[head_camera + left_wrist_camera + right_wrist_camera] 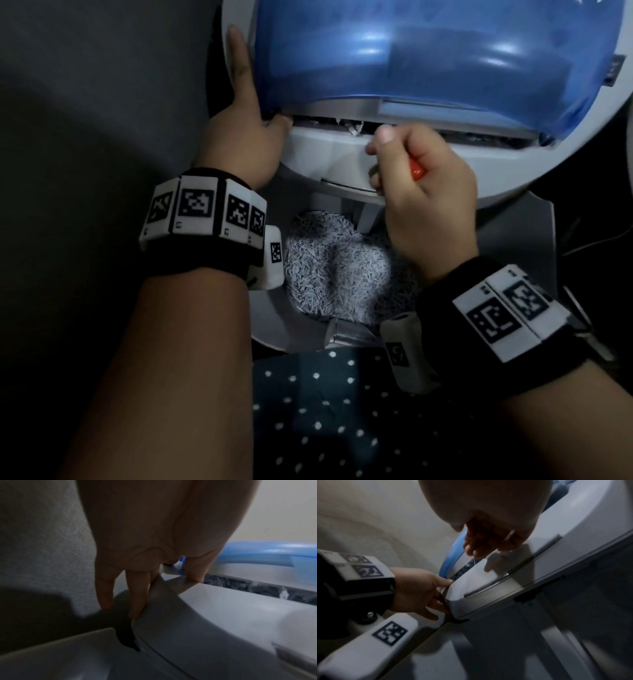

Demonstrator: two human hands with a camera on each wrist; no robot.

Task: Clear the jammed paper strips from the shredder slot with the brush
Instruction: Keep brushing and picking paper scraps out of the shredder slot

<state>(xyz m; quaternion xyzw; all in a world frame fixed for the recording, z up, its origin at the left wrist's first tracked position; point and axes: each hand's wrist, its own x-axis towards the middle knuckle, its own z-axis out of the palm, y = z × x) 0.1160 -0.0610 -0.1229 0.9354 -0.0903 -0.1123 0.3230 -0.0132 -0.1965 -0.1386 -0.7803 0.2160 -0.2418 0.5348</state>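
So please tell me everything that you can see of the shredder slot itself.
The shredder slot is a long, narrow, dark gap across the grey shredder head, just below the translucent blue cover. Torn white paper scraps stick out of it near the middle, and the left wrist view shows grey shreds packed inside. The left hand braces the head at the slot's left end, thumb at its edge. The right hand, gripping an orange-handled tool, is at the slot's middle; its tip is hidden.

A grey carpeted floor (85, 137) carries the grey plastic shredder bin (270, 325), which holds a heap of white paper shreds (335, 270).
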